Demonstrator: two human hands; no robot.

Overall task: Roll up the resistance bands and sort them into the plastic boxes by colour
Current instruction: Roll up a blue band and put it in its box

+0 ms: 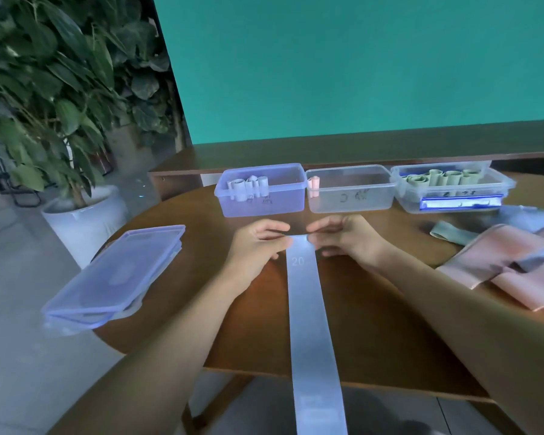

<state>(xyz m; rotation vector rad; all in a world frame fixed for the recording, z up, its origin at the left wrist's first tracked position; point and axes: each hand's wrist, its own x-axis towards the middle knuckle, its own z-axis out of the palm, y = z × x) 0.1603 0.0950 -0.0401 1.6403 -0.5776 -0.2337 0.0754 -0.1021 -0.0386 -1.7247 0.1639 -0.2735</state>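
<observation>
A long pale blue resistance band (308,312) marked "20" lies flat down the middle of the wooden table (374,324) and hangs over its near edge. My left hand (258,243) and my right hand (346,235) pinch the band's far end from either side. Behind them stand three plastic boxes: a blue-tinted box (264,204) with several pale blue rolls, a clear box (352,199) with one pink roll at its left end, and a third clear box (453,202) with several green rolls.
Stacked box lids (113,277) lie at the table's left edge, overhanging it. Loose pink bands (515,271), a green band (449,233) and pale blue bands (525,216) lie in a pile at the right. A potted plant (76,211) stands on the floor to the left.
</observation>
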